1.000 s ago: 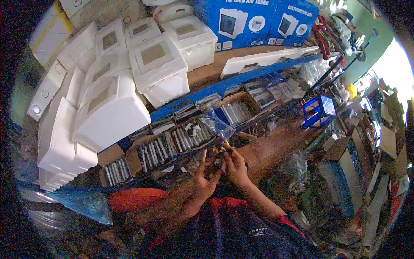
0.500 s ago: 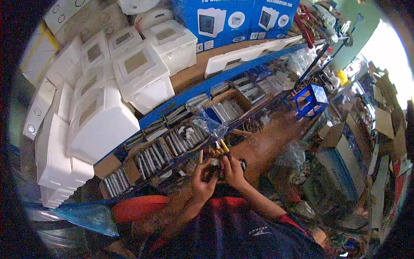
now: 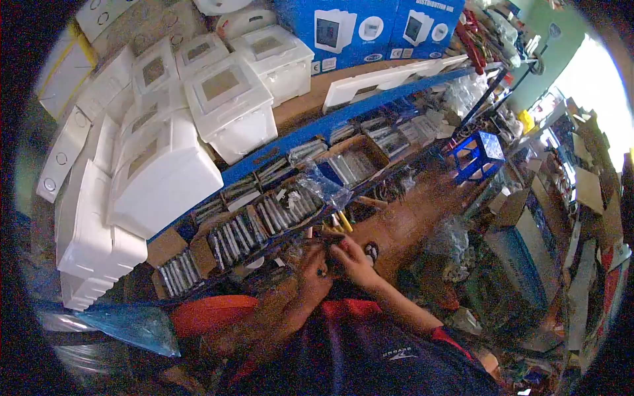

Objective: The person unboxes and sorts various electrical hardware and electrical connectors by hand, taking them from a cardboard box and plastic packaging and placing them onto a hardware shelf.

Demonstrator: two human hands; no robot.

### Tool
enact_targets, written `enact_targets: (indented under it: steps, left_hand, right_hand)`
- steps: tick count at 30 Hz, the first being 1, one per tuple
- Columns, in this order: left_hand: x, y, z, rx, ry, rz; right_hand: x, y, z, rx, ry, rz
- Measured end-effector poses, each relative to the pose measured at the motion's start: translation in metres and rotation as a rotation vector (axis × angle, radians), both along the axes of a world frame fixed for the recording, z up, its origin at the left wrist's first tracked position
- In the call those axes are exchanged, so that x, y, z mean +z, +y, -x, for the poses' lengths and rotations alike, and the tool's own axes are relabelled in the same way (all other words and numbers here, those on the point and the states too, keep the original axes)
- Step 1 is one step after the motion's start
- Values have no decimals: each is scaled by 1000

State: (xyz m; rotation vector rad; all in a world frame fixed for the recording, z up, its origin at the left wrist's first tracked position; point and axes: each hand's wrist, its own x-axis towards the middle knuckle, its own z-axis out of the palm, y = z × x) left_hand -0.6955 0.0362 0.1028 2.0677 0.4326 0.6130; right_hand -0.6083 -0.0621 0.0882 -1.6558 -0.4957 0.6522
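Note:
My left hand [image 3: 316, 276] and my right hand [image 3: 351, 259] are close together in front of my chest, fingers curled inward. Between them is something small and dark that I cannot make out. A tiny greenish spot shows at my left fingers. Just beyond my fingertips stick up yellow handles [image 3: 343, 222], which look like those of hand tools. Beyond the left hand runs a shelf row of cardboard boxes, among them a box of upright, flat, plastic-wrapped packs [image 3: 234, 235].
White plastic enclosures [image 3: 165, 175] are stacked on the upper shelf at left, beside blue distribution-box cartons [image 3: 356, 36]. A blue stool [image 3: 479, 155] stands on the brown floor [image 3: 409, 221]. Open cartons [image 3: 522, 254] and plastic bags crowd the right side.
The small white piece that showed between my fingers is no longer visible. My left hand has turned and its fingers curl more. The view has shifted slightly.

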Motion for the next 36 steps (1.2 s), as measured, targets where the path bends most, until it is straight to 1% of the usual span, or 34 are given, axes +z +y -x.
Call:
enact_targets:
  steps: [2,3,4,7,8,9,10,11,13,16,17,18,20,22,23,25,27,28,29,31,32,34,35,36]
  left_hand:
    - [-6,-2,0,-6,1,-36]
    - [-6,0,1,-20,-15,-41]
    - [-8,1,2,-33,-28,-47]
    - [-23,2,6,-33,-45,-55]
    - [-20,2,6,-37,-47,-41]
    - [-9,1,6,-41,-50,-26]
    - [-3,0,6,-46,-51,-10]
    - [-6,0,5,-60,-74,-19]
    - [-15,1,3,-86,-121,-39]
    - [-12,2,10,-136,-10,-22]
    - [-8,2,9,-134,-16,54]
    - [-2,3,7,-130,-21,130]
    - [1,7,2,-141,-54,273]
    - [-5,11,1,-175,-103,412]
    - [-8,11,2,-175,-64,383]
    - [-17,10,5,-181,16,323]
    - [-29,10,4,-221,-51,691]
    - [-34,10,3,-240,-85,874]
    - [-39,9,4,-205,-111,887]
    - [-45,6,6,-129,-162,913]
    - [-45,6,7,-132,-163,916]
    - [-37,5,10,-136,-164,923]
    - [-31,5,10,-139,-132,857]
    - [-23,5,9,-140,-100,791]
  right_hand:
    - [-12,0,-6,14,44,65]
    - [-9,2,-10,25,65,96]
    - [-1,2,-11,35,-6,131]
    - [5,7,2,-94,-36,15]
    - [-12,7,2,-100,-26,41]
    - [-43,8,1,-108,-16,68]
    - [-51,9,0,-116,-5,95]
    - [-55,7,0,-107,82,70]
    - [-28,6,-3,-87,254,19]
    - [10,3,-4,-335,767,-85]
    - [-8,-1,-5,-238,536,-136]
    - [-42,-7,-6,-139,305,-186]
    - [-42,-12,-15,-173,752,-241]
    - [-23,-10,-12,-76,782,-433]
    - [-20,-10,-9,-31,796,-530]
    - [-43,-13,-1,-63,440,-119]
    - [-47,-18,-3,22,251,109]
    - [-13,-18,-11,122,243,134]
    - [9,-19,-14,223,236,159]
    - [14,-21,-13,254,343,-126]
    - [16,-22,-12,270,395,-269]
    - [32,-28,-16,312,395,-250]
    - [36,-29,-17,334,396,-239]
    - [33,-29,-16,286,279,-240]
